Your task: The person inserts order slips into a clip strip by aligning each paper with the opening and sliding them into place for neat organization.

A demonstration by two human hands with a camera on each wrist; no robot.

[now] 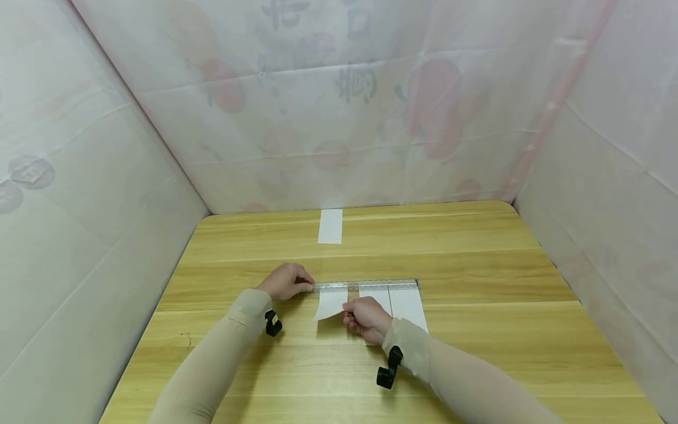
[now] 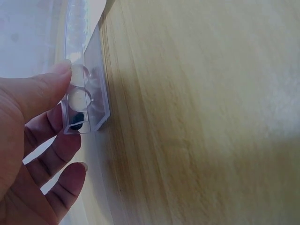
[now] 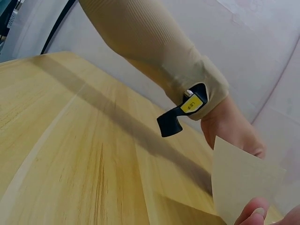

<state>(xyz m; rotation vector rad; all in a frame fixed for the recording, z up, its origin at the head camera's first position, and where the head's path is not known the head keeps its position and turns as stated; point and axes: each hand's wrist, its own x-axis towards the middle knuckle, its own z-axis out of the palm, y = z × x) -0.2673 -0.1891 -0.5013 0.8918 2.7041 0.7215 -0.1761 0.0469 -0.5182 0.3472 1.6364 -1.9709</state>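
Note:
A clear plastic strip (image 1: 381, 284) lies crosswise on the wooden table, and white paper cards are lined up along its near side. My left hand (image 1: 286, 281) pinches the strip's left end; in the left wrist view the thumb presses on the clear end (image 2: 82, 105), which has round holes. With my right hand (image 1: 367, 320) I hold the near right corner of the leftmost card (image 1: 331, 302), its near edge lifted and curved off the table. The right wrist view shows this card (image 3: 241, 180) raised beside the fingertips. Two more cards, a middle one (image 1: 374, 295) and a right one (image 1: 409, 309), lie flat.
Another white paper strip (image 1: 331, 227) lies at the table's far edge. Pale printed cloth walls (image 1: 328, 106) stand behind the wooden table (image 1: 477, 282) and at both sides. Each wrist carries a black camera mount (image 1: 389, 368).

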